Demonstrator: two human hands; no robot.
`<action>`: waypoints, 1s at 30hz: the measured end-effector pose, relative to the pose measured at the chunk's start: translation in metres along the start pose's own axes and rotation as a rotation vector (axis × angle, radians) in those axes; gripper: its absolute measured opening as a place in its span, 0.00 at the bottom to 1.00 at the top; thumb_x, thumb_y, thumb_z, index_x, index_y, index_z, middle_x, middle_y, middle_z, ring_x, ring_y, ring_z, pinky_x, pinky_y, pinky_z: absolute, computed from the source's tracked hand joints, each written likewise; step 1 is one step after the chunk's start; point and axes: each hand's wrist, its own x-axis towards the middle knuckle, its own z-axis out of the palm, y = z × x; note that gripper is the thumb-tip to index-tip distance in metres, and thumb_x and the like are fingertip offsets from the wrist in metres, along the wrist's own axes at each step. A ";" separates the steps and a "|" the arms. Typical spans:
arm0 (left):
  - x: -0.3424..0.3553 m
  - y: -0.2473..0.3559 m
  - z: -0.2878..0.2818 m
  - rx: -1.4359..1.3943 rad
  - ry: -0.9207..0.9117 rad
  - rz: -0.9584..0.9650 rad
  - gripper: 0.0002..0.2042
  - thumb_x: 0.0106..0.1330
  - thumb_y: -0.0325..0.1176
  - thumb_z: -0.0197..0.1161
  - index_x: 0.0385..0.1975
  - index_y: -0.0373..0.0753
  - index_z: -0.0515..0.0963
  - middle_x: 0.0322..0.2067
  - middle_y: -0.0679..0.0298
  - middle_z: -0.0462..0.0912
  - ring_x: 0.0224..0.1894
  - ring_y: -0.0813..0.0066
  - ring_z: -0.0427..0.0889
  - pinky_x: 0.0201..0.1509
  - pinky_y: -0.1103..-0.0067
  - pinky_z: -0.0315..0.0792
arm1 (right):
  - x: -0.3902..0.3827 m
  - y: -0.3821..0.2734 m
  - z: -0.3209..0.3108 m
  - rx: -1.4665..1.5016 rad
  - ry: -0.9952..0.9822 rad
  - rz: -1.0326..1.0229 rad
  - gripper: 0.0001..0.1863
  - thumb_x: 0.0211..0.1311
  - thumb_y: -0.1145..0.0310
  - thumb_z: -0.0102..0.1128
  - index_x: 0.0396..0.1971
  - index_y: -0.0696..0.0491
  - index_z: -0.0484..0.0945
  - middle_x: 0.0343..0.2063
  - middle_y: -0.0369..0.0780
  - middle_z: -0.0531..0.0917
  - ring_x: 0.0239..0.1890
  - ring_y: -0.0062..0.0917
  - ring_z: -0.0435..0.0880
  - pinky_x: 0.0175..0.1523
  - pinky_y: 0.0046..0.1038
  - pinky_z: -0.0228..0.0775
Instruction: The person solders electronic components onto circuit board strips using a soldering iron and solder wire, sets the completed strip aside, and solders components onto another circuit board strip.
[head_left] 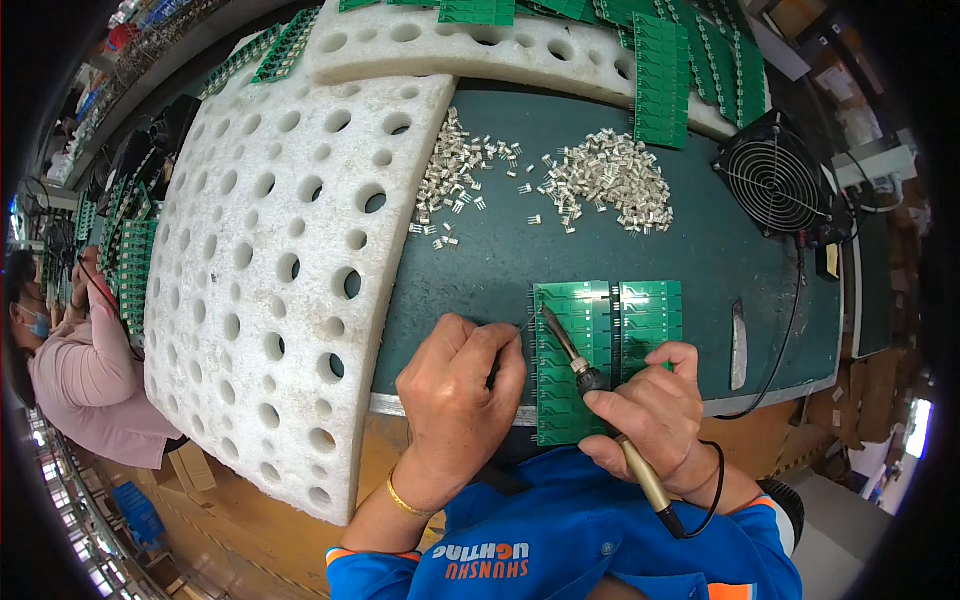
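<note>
My right hand (650, 415) grips a soldering iron (645, 475) with a gold-coloured handle and black collar. Its metal tip (550, 318) reaches the upper left part of a green circuit board (570, 385). My left hand (465, 365) is closed in a pinch beside that board's left edge. A thin solder wire (525, 326) sticks out from its fingertips toward the iron's tip. Close alongside lies a second green circuit board (650, 305), partly covered by my right hand. Pin-like leads line the boards' edges.
Two heaps of small white connectors, one on the left (450, 170) and one on the right (615, 180), lie behind the boards. A large holed foam slab (260, 230) borders the left side. Green boards (660, 80) rest on another slab. A black fan (775, 180) stands right.
</note>
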 end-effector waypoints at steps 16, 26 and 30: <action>-0.001 0.002 -0.002 -0.007 -0.026 -0.010 0.06 0.52 0.19 0.70 0.28 0.37 0.84 0.22 0.62 0.76 0.21 0.73 0.76 0.25 0.78 0.70 | -0.003 -0.003 -0.002 0.011 0.001 0.000 0.21 0.57 0.51 0.71 0.41 0.51 0.81 0.18 0.30 0.76 0.19 0.22 0.73 0.42 0.33 0.62; -0.001 0.001 -0.002 -0.012 -0.028 -0.011 0.06 0.52 0.20 0.70 0.29 0.37 0.84 0.22 0.62 0.76 0.22 0.72 0.76 0.25 0.78 0.70 | -0.002 -0.005 -0.003 0.020 -0.006 0.004 0.21 0.57 0.51 0.71 0.41 0.51 0.81 0.18 0.30 0.77 0.19 0.22 0.72 0.42 0.33 0.62; -0.002 0.001 -0.002 -0.006 -0.033 -0.007 0.06 0.52 0.20 0.70 0.28 0.37 0.84 0.22 0.62 0.76 0.22 0.72 0.76 0.25 0.78 0.71 | -0.002 -0.005 -0.004 0.024 -0.016 0.003 0.21 0.56 0.51 0.72 0.41 0.51 0.81 0.17 0.30 0.77 0.19 0.22 0.72 0.42 0.33 0.63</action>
